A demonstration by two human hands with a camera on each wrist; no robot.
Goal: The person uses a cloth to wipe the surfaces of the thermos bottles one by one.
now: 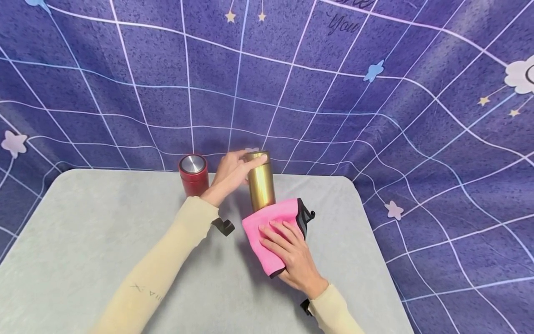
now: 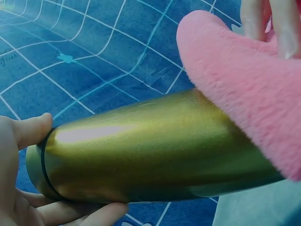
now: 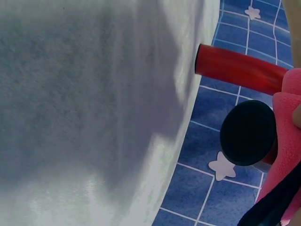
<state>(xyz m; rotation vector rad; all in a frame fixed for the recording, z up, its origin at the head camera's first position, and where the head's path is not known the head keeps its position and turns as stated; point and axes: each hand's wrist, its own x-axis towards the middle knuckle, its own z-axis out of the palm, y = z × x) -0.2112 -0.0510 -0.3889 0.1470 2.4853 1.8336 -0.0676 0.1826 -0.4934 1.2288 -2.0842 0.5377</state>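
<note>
A gold thermos (image 1: 261, 185) is held tilted above the table, its dark round base (image 3: 248, 133) showing in the right wrist view. My left hand (image 1: 233, 171) grips it at the capped end, and the left wrist view has the thumb on one side and fingers (image 2: 106, 215) on the other. A pink plush cloth (image 1: 267, 222) with black edging lies around the lower part of the thermos. My right hand (image 1: 295, 260) holds this cloth against it, fingers spread over the pink side; the thumb is hidden in the head view.
A red thermos (image 1: 194, 178) with a silver-topped lid stands upright at the table's back edge, left of my left hand. The grey-covered table (image 1: 104, 222) meets a blue-purple grid-patterned curtain (image 1: 158, 93) behind and at the right. Black straps with clips hang at both wrists.
</note>
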